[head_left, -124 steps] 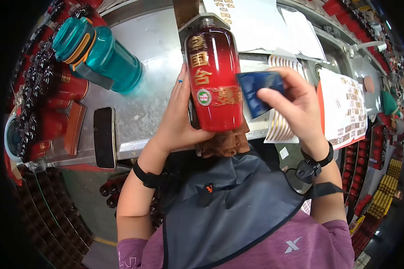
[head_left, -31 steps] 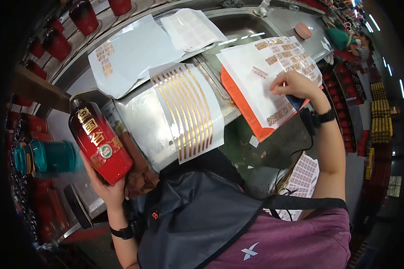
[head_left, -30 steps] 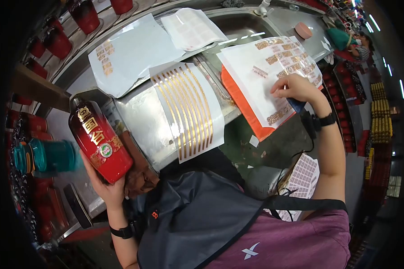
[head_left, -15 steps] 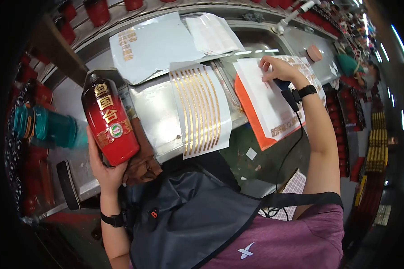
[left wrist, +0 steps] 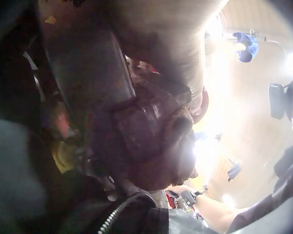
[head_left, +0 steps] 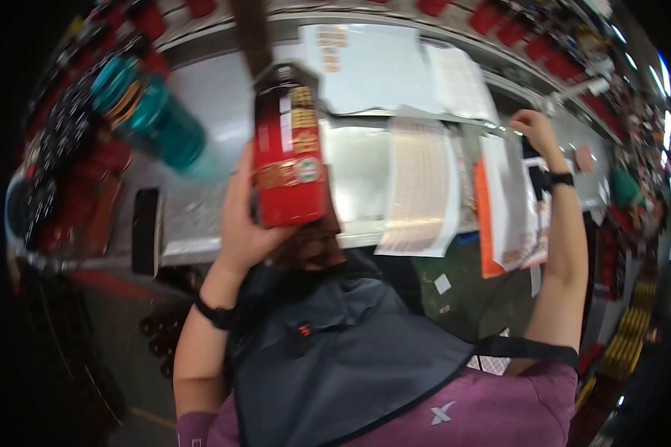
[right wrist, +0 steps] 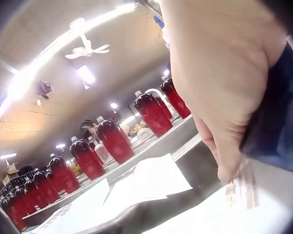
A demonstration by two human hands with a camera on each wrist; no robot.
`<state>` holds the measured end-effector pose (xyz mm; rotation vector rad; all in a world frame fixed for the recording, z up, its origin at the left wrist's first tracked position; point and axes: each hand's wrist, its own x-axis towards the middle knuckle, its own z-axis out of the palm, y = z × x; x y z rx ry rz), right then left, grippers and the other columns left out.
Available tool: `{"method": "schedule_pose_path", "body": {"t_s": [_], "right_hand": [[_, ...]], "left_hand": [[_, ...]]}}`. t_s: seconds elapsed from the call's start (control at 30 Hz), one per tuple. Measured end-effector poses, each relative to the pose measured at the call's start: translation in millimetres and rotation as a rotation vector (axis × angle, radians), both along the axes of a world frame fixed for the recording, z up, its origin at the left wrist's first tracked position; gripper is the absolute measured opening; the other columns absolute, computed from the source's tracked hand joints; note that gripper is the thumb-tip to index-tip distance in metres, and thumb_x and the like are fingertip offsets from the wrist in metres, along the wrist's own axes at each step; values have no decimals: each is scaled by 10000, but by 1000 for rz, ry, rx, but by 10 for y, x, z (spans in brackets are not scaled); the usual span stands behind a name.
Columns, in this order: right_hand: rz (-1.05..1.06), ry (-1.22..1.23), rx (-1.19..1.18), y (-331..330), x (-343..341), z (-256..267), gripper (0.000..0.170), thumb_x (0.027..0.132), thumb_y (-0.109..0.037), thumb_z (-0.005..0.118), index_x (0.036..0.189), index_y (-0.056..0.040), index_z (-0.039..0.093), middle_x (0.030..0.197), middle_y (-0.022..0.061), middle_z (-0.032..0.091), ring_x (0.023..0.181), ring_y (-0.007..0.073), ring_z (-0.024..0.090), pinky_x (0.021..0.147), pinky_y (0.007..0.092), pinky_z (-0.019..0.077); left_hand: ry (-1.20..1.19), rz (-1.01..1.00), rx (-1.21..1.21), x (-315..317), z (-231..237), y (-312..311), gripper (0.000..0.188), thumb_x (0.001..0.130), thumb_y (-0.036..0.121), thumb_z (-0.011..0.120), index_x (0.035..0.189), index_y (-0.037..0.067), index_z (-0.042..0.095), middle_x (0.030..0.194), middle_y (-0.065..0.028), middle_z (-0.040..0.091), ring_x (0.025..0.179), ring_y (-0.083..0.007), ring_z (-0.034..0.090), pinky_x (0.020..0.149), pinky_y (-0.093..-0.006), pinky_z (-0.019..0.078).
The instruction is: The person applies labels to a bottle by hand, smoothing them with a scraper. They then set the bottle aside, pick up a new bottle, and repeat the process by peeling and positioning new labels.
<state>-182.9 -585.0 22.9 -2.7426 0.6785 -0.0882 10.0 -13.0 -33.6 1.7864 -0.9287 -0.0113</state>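
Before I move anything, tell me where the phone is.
In the head view, the phone lies on the metal table at picture left, near its front edge, below the teal water bottle and left of the left hand.

A smooth, glossy surface is shown by the liquor bottle [head_left: 291,149], translucent plastic by the water bottle [head_left: 156,123], and shiny metal by the worktop [head_left: 358,175].

There's room right of the bottle [head_left: 287,197] (bare metal [head_left: 358,175]); leftward, a flask [head_left: 155,121] obstructs.
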Motion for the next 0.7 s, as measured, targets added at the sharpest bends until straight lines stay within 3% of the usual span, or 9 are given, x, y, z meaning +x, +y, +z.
{"method": "schedule_pose_path", "body": {"t_s": [0.1,0.27,0.33,0.37,0.43,0.53,0.6,0.7], "right_hand": [[15,-106,45,1025,347,426,107,869,-118,708,888,-15,686,727,12,651,682,77,573,652,243,464],[349,-71,570,3067,549,844,100,850,-75,757,877,-19,678,759,-8,639,694,49,572,625,216,451],[503,-117,759,3509,600,819,105,835,-52,774,861,-13,680,783,6,665,681,45,597,611,207,451],[576,-211,845,3692,660,787,102,842,-41,766,870,-3,676,804,15,677,681,47,604,627,205,461],[496,-230,1089,3911,729,711,103,857,-32,749,910,1,666,830,24,690,697,50,617,643,201,475],[252,-289,1362,4084,880,474,86,903,-40,701,951,-2,641,840,46,701,696,60,624,634,195,497],[229,-270,1378,4121,914,426,84,906,-40,698,951,0,639,828,50,700,688,64,627,623,196,497],[237,-257,1429,4228,983,530,73,912,-34,685,950,1,634,807,64,704,665,71,633,593,195,485]], "left_hand": [[4,18,69,-7,67,54,1148,626,326,899,1537,15,274,1258,-196,557,1135,-356,556,978,-422,454],[-21,-57,17,38,116,82,1133,649,322,889,1534,-10,264,1218,-193,562,1091,-343,574,949,-406,471],[13,-71,50,51,158,118,1143,647,338,894,1531,-18,263,1242,-200,557,1119,-349,571,959,-407,470],[43,-84,84,56,163,126,1154,644,354,899,1528,-27,262,1267,-207,552,1147,-355,567,968,-408,469],[48,-112,67,91,111,125,1192,639,372,904,1534,-34,229,1295,-222,541,1189,-368,551,994,-413,455],[67,-176,62,82,126,171,1268,631,397,910,1545,-47,151,1348,-255,511,1264,-389,512,1045,-423,421],[112,-265,72,97,167,208,1377,614,442,917,1548,-61,39,1399,-291,459,1308,-402,473,1095,-436,375],[198,-287,112,109,153,231,1450,558,488,933,1554,-41,22,1494,-301,342,1375,-413,389,1114,-437,358]]}}
